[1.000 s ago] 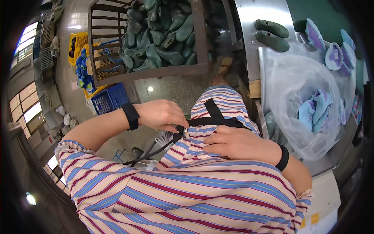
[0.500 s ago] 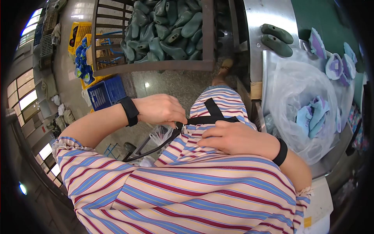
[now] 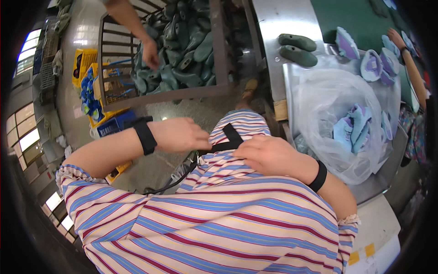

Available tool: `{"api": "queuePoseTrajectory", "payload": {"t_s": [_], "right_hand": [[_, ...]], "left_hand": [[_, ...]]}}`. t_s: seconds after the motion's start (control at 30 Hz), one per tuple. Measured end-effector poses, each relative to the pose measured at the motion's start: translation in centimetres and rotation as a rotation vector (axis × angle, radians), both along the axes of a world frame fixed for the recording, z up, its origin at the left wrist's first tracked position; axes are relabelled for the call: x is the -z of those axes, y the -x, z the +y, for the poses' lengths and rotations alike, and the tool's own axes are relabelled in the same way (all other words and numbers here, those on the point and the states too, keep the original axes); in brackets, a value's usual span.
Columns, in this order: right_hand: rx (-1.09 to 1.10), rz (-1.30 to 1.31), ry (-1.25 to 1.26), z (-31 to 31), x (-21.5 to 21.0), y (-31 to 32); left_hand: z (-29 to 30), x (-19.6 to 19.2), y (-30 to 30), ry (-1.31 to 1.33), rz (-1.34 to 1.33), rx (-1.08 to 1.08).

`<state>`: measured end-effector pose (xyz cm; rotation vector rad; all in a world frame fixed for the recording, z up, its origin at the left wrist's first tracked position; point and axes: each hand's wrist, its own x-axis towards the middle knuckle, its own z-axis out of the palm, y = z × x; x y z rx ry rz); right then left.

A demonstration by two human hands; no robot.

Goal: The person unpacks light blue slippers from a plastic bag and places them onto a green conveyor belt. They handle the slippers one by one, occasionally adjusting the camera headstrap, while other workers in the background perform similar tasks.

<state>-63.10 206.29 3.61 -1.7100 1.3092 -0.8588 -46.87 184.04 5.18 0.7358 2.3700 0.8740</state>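
Observation:
A black strap [image 3: 226, 145] lies across my striped clothing [image 3: 205, 219] at the waist, its loose end [image 3: 232, 132] pointing away from me. My left hand [image 3: 180, 134] has its fingers curled closed at the strap's left part, beside a small metal clip [image 3: 198, 159] and a thin black cord [image 3: 175, 183]. On the other side, my right hand [image 3: 269, 154] has bent fingers closed over the strap's right part. Its fingertips press near the cloth and partly hide the strap. Each wrist wears a black band.
Ahead, a brown metal cage [image 3: 219, 55] holds many dark green shoe lasts [image 3: 182, 59]; another person's hand [image 3: 149, 54] reaches in. At right, a metal table carries two lasts [image 3: 297, 49] and a clear plastic bag [image 3: 310, 100] with blue shoe uppers [image 3: 351, 130]. Another person's arm [image 3: 410, 68] reaches there.
My view has shifted, and both hands have stayed at the strap, the right hand's fingers now over it. A person's hand has come into the cage, another arm in at the far right.

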Motion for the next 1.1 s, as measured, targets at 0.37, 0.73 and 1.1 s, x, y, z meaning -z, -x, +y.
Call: {"api": "queuePoseTrajectory", "payload": {"t_s": [0.37, 0.73, 1.1], "right_hand": [[1.222, -0.072, -0.200, 14.3, 8.6, 11.5], [1.601, 0.451, -0.748, 29.2, 9.1, 20.8], [1.756, -0.014, -0.581, 32.3, 9.1, 18.8]], "left_hand": [[3.9, 5.8, 26.8, -0.105, 0.435, -0.138], [30.0, 15.6, 39.3, -0.076, 0.779, 0.263], [26.2, 9.2, 44.9, -0.198, -0.147, 0.167]]}}
